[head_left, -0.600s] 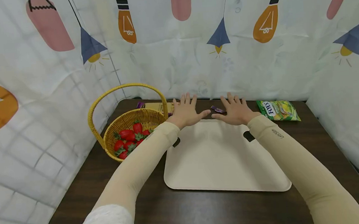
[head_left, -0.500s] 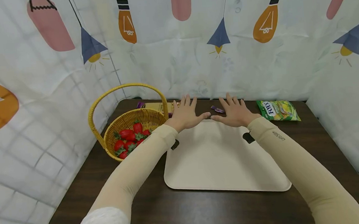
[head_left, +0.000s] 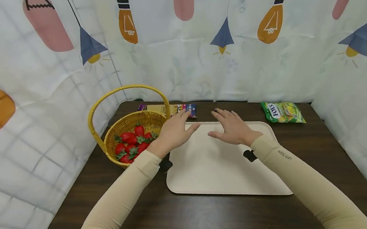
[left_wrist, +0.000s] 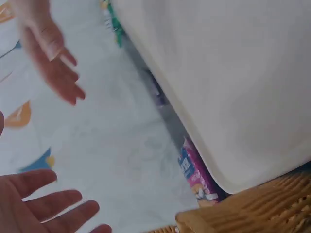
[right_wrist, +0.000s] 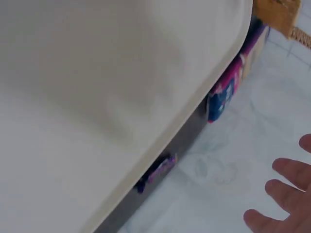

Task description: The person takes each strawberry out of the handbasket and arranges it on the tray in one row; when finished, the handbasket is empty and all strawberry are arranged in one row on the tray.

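Head view: left hand [head_left: 176, 132] and right hand [head_left: 233, 128] hang empty, fingers loosely extended, over the far part of the tray [head_left: 206, 173], flat on the desk [head_left: 191, 220], long axis left-right, left hand nearer the basket [head_left: 152, 119].

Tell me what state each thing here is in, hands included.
Left hand: outstretched, holding nothing
Right hand: outstretched, holding nothing
Tray: lying flat
Basket: upright, part-filled
Strawberries: lying in the basket
Green packet: lying flat
Yellow packet: lying down, partly hidden
Small purple packet: lying behind the tray
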A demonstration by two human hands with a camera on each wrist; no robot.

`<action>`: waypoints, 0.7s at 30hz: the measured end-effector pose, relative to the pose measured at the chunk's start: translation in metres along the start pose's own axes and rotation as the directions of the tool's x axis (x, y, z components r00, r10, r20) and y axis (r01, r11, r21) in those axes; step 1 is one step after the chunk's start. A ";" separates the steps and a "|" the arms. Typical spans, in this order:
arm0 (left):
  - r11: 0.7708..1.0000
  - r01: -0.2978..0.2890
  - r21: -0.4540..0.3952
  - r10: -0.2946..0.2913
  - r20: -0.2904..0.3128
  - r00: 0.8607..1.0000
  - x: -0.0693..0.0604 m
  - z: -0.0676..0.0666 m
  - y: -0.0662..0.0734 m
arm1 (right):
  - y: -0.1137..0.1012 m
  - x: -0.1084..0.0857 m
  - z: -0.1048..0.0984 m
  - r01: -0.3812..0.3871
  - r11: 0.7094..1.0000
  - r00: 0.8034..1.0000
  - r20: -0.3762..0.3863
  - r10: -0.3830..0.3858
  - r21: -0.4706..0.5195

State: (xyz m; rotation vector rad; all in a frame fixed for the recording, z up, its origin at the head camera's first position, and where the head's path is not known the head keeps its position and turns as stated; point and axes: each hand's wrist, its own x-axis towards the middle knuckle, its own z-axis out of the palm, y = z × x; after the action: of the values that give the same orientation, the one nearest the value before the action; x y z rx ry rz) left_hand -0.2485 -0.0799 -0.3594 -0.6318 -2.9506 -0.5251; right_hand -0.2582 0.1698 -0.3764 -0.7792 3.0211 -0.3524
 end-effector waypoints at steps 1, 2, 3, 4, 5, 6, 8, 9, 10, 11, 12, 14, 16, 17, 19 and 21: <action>0.999 0.006 -0.040 -0.008 -0.050 0.999 -0.006 -0.002 -0.004 | -0.003 -0.001 0.003 0.022 1.000 0.999 -0.031 -0.022 0.015; 0.996 0.010 -0.084 -0.019 -0.103 0.995 -0.013 -0.005 -0.007 | -0.006 -0.001 0.006 0.047 0.999 0.997 -0.062 -0.045 0.025; 0.992 0.009 -0.126 -0.030 -0.164 0.986 -0.019 -0.008 -0.011 | -0.008 -0.002 0.009 0.068 0.997 0.994 -0.091 -0.065 0.036; 0.985 0.000 -0.170 -0.040 -0.234 0.971 -0.025 -0.010 -0.016 | -0.011 -0.003 0.012 0.088 0.995 0.989 -0.120 -0.082 0.042; 0.977 -0.013 -0.213 -0.054 -0.306 0.950 -0.032 -0.012 -0.020 | -0.013 -0.004 0.015 0.105 0.993 0.984 -0.147 -0.096 0.050; 0.967 -0.031 -0.252 -0.070 -0.382 0.922 -0.038 -0.013 -0.025 | -0.015 -0.004 0.019 0.124 0.991 0.978 -0.174 -0.112 0.059; 0.945 -0.078 -0.317 -0.108 -0.528 0.842 -0.052 -0.017 -0.036 | -0.019 -0.004 0.026 0.148 0.986 0.969 -0.211 -0.129 0.078; 0.937 -0.095 -0.337 -0.132 -0.590 0.797 -0.059 -0.017 -0.042 | -0.021 -0.003 0.030 0.158 0.983 0.965 -0.226 -0.133 0.096; 0.928 -0.109 -0.356 -0.158 -0.641 0.751 -0.066 -0.019 -0.048 | -0.024 -0.003 0.035 0.163 0.980 0.962 -0.238 -0.133 0.110; 0.921 -0.114 -0.372 -0.189 -0.685 0.703 -0.073 -0.020 -0.053 | -0.026 -0.002 0.039 0.166 0.978 0.961 -0.246 -0.130 0.129; 0.916 -0.112 -0.385 -0.224 -0.723 0.654 -0.079 -0.022 -0.059 | -0.028 -0.001 0.043 0.166 0.975 0.960 -0.252 -0.124 0.150; 0.904 -0.103 -0.416 -0.295 -0.778 0.554 -0.091 -0.024 -0.070 | -0.033 0.000 0.050 0.165 0.966 0.959 -0.263 -0.109 0.201; 0.880 -0.105 -0.464 -0.375 -0.812 0.447 -0.102 -0.025 -0.082 | -0.038 0.003 0.056 0.173 0.952 0.955 -0.280 -0.099 0.251; 0.866 -0.107 -0.489 -0.416 -0.822 0.389 -0.108 -0.024 -0.087 | -0.040 0.004 0.058 0.179 0.944 0.952 -0.289 -0.095 0.277; 0.840 -0.120 -0.529 -0.481 -0.829 0.286 -0.118 -0.023 -0.098 | -0.046 0.007 0.061 0.193 0.926 0.947 -0.309 -0.090 0.324; 0.821 -0.133 -0.556 -0.524 -0.824 0.213 -0.126 -0.021 -0.107 | -0.052 0.012 0.063 0.203 0.909 0.943 -0.322 -0.082 0.364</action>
State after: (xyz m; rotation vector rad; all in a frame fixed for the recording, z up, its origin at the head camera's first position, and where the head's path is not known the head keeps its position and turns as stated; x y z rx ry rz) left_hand -0.1774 -0.2273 -0.3918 0.1725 -1.5719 -1.2236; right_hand -0.2397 0.1060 -0.4263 -0.9872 2.9904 -1.1395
